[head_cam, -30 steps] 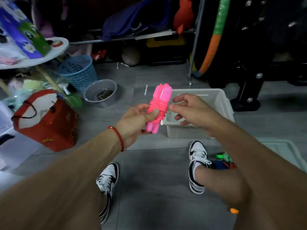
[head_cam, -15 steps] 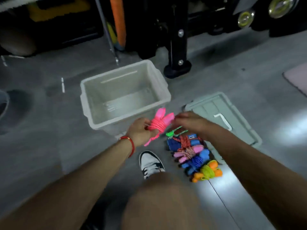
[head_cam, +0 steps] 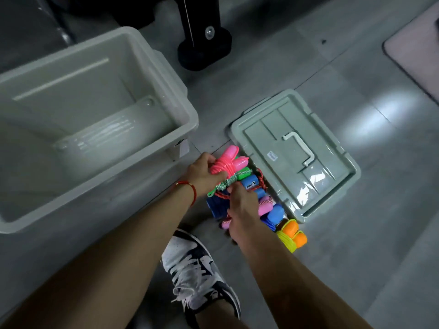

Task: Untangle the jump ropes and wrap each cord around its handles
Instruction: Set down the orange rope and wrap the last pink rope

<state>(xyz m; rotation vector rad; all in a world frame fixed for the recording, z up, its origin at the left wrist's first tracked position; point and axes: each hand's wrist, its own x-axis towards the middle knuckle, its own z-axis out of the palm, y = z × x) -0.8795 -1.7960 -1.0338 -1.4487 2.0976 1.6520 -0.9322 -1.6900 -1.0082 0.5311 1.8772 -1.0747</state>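
Grey floor tiles (head_cam: 308,67) are filling the frame, with a pinkish mat (head_cam: 418,51) cutting into the upper right corner and a black stand foot (head_cam: 204,47) sitting at the top centre. Occupying the upper left is a large pale storage bin (head_cam: 152,53), standing open with nothing showing inside, and its lid (head_cam: 294,148) is lying flat on the floor right of centre, handle side up. Lower down, a black and white sneaker (head_cam: 199,271) is planted between the two forearms. Along the lid's left edge a row of wrapped jump ropes (head_cam: 275,211) is lying close together: blue, pink, green, and an orange-handled one (head_cam: 293,231) with yellow cord at the near end. At the far end of that row the left hand (head_cam: 202,174) is gripping the pink jump rope (head_cam: 228,162), its cord already wound round both handles, and is lowering it against the green bundle (head_cam: 242,174). The right hand (head_cam: 242,207) is resting over the middle of the row with fingers curled down; whether it is holding anything I cannot tell. The risk, as I judge it, is the pink cord's tail springing loose on release and unwinding, or looping into the green and white cord (head_cam: 224,185) just beside it, since the bundles are touching and that hand may be nudging them.
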